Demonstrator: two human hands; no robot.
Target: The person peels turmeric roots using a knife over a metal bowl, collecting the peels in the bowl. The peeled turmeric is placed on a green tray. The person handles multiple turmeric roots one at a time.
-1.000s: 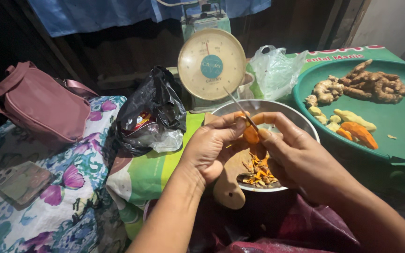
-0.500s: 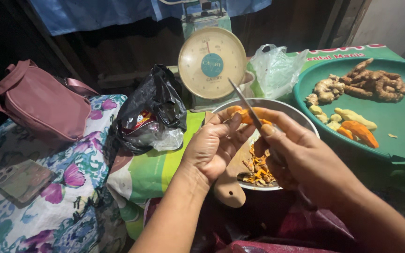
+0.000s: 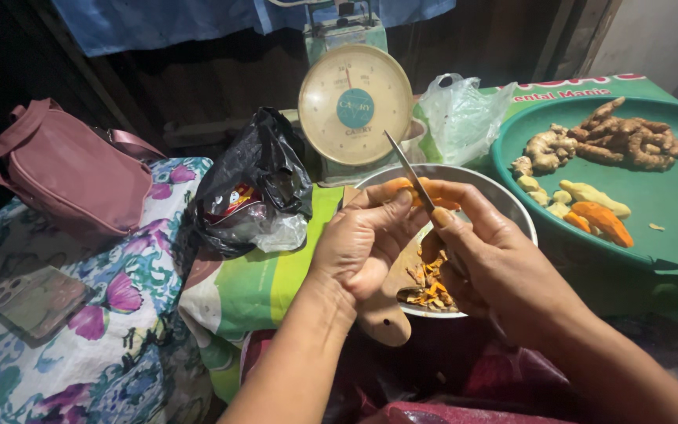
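Left hand (image 3: 362, 243) pinches the orange root (image 3: 402, 191), right hand (image 3: 484, 263) grips the knife (image 3: 408, 169); shallow strokes, peels into the bowl (image 3: 512, 208).

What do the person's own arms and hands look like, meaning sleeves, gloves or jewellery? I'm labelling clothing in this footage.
Both forearms are bare as far as the view shows, with no sleeves in sight. The left hand and right hand are ungloved. No ring, bracelet or watch is visible on either. The fingernails are short, and the right thumbnail looks stained yellowish-orange. In the dim light, finer details cannot be told.
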